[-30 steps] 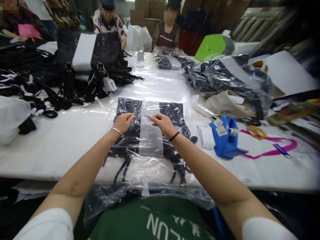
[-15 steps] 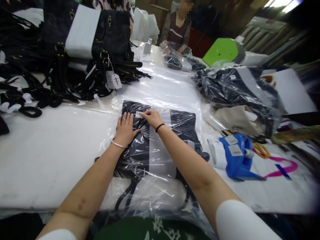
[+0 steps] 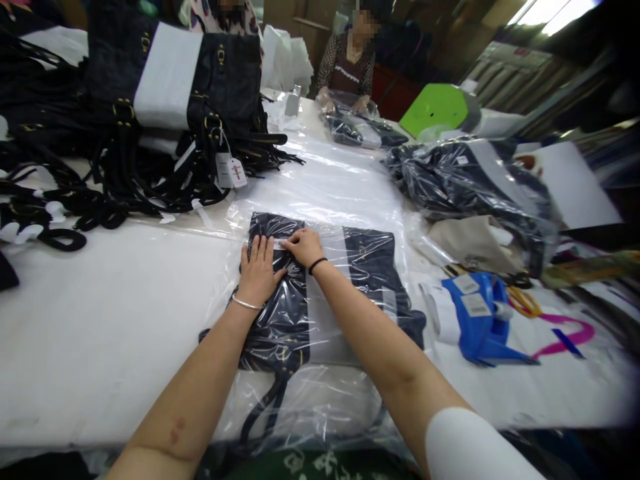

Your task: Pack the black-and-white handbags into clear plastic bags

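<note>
A black handbag [image 3: 371, 270] with a pale sheet across its middle lies inside a clear plastic bag [image 3: 320, 397] in front of me. My left hand [image 3: 257, 279] rests flat on the plastic over the bag's upper left part, fingers stretched out and thumb apart. Just right of it, my right hand [image 3: 306, 247] is closed in a pinch at the right end of a small white sticker [image 3: 277, 245], which lies against the plastic. The left fingertips partly cover the sticker's other end. A dark strap [image 3: 263, 407] hangs towards the table's front edge under the plastic.
Stacked black handbags [image 3: 225, 80] with straps and a hang tag [image 3: 238, 173] stand at the left back. At right are bagged handbags [image 3: 465, 173], a blue tape dispenser [image 3: 475, 320] and yellow-handled scissors [image 3: 524, 301]. Across the white table [image 3: 125, 320], a person handles another plastic-wrapped bag [image 3: 363, 127].
The camera view has shifted slightly, so most things sit a little lower. My left fingers now reach closer to the sticker; the right hand keeps its pinch there.
</note>
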`<state>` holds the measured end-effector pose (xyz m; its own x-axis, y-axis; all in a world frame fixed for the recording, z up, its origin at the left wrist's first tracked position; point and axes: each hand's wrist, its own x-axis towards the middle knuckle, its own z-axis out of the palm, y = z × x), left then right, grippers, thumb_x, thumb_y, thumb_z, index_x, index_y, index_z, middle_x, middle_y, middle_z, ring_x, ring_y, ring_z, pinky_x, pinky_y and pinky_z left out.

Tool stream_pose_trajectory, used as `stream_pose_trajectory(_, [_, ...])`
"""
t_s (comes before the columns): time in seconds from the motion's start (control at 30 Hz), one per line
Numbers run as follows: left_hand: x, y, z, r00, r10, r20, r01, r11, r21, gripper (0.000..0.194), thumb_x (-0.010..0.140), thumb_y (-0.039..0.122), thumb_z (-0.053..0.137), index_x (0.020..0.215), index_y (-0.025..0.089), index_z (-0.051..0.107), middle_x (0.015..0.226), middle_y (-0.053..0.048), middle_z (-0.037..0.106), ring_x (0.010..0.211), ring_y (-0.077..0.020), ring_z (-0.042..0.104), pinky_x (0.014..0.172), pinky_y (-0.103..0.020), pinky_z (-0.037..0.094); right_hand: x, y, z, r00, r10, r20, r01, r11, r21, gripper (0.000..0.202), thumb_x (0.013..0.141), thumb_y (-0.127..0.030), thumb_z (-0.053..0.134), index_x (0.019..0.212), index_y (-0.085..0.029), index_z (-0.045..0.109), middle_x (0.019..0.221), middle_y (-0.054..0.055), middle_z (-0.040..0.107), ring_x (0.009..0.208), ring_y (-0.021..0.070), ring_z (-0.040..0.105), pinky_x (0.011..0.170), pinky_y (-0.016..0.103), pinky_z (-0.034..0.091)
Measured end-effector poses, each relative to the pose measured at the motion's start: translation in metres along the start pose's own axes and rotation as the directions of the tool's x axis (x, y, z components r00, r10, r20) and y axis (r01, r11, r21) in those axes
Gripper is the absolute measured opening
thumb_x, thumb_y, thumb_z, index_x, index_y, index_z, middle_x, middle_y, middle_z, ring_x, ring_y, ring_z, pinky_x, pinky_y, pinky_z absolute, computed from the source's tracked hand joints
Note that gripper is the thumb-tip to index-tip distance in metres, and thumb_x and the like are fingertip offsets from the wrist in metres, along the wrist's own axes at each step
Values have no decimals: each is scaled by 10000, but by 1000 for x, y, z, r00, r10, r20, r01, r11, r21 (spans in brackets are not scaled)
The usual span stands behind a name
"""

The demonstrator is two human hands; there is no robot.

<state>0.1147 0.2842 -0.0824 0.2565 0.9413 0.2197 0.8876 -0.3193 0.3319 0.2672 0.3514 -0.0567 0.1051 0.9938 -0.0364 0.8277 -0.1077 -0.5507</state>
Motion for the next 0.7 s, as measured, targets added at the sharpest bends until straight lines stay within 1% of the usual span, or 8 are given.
stream_pose_trajectory(0.13, [0,0,1,1000,-6,18,5,1000,24,663,938,470,523,1498,124,445,1610,-195,296,1528,-343,186,1227,-578,74,-10,-2,9,996,-38,-76,32,996,-89,218,811,-418,744,835,-201,729,1158,101,635,1178,301,504,1007,464,411])
stream_pose_trajectory(0.2, [0,0,1,1000,-15,23,13,999,46,641,945,462,506,1483,115,466,1617,-192,280,1531,-337,177,1227,-577,80,-17,-1,10,989,-85,-124,69,989,-131,233,852,-375,702,993,-191,717,1189,118,633,1192,297,508,1021,458,412])
stream_pose_trajectory(0.27, [0,0,2,999,-26,23,25,997,70,646,946,456,500,1487,106,458,1628,-189,248,1536,-329,161,1227,-573,93,-27,3,10,967,-213,-140,188,967,-172,349,909,-303,626,1233,-176,648,1314,128,603,1301,281,462,1095,441,367])
stream_pose_trajectory(0.33, [0,-1,4,999,-32,22,30,996,87,653,949,440,483,1500,93,435,1634,-186,227,1539,-319,152,1230,-565,96,-38,8,11,922,-382,-64,360,907,-218,466,970,-270,522,1429,-189,514,1489,104,502,1441,249,339,1185,435,262])
stream_pose_trajectory(0.4, [-1,-1,6,999,-29,19,27,995,94,644,955,400,450,1511,77,413,1633,-179,234,1540,-310,150,1235,-556,84,-47,15,14,882,-467,68,468,847,-252,507,1017,-318,426,1516,-229,414,1599,52,381,1515,238,220,1225,461,175])
stream_pose_trajectory(0.47, [-2,-1,9,1000,-25,11,24,995,92,626,956,351,414,1515,69,405,1628,-171,253,1541,-301,150,1238,-553,69,-52,20,20,877,-456,155,481,832,-276,527,1034,-399,375,1542,-258,378,1635,13,310,1536,255,168,1232,493,149])
stream_pose_trajectory(0.6, [-2,-3,13,1000,-23,9,22,995,94,605,953,309,377,1505,68,422,1621,-174,270,1539,-299,159,1235,-560,67,-46,19,28,892,-417,176,452,844,-288,556,1034,-453,359,1562,-281,340,1651,-21,254,1548,270,118,1237,524,115])
stream_pose_trajectory(0.7, [0,-5,12,999,-32,33,28,995,98,604,941,314,410,1498,81,438,1623,-177,265,1536,-308,169,1231,-567,87,-43,17,17,886,-402,232,452,860,-237,549,1029,-443,387,1555,-286,356,1652,-23,250,1548,277,117,1237,529,112])
